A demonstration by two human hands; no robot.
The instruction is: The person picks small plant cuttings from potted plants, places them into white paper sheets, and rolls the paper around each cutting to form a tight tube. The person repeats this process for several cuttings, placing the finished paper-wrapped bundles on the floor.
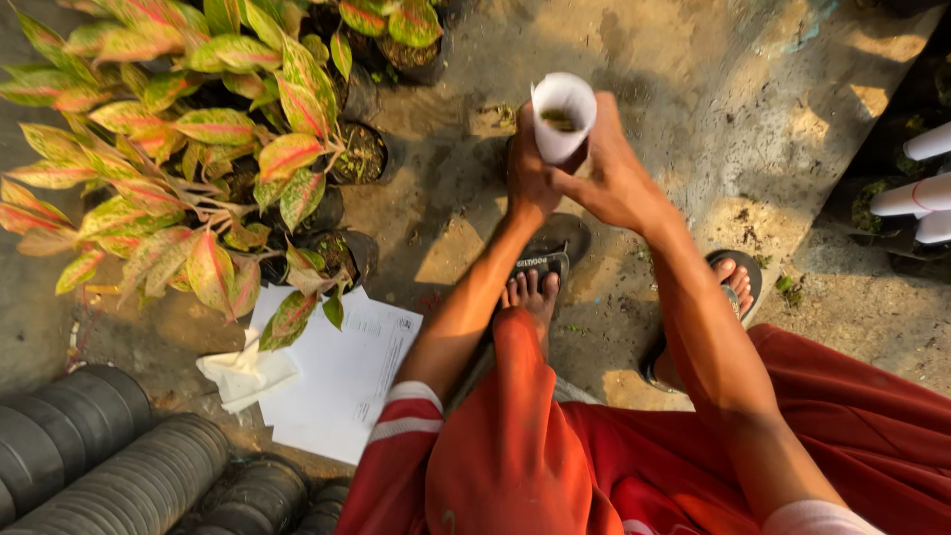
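Both hands meet around a white paper cone (563, 117), a sheet rolled into a tube whose round mouth faces up and shows a dark, greenish clump inside. The left hand (528, 168) wraps the lower part of the cone, its grip closed on the paper from the left, while the right hand (614, 173) closes over it from the right, fingers curled across the smooth wall. The cone is held in the air over the ground (693, 89), which is rough, mottled concrete with damp patches and bits of moss. Below the hands, bare toes rest on dark rubber sandals (543, 260), and loose red cloth shorts (614, 456) with a white band fill the bottom of the view. To the left stands a cluster of potted plants (188, 139) with broad, pointed, glossy leaves in pink, red and green, rooted in small black plastic pots (359, 154) of dark soil. Just beside these pots lie flat white paper sheets (342, 381) on the ground, one printed with faint lines, and a crumpled whitish scrap (243, 374) sits on their left edge. In the lower left corner lie stacks of nested black plastic pots (119, 476), on their sides, their ribbed rims forming ridged cylinders. At the right edge, more white rolled paper tubes (916, 198) lean near dark pots.
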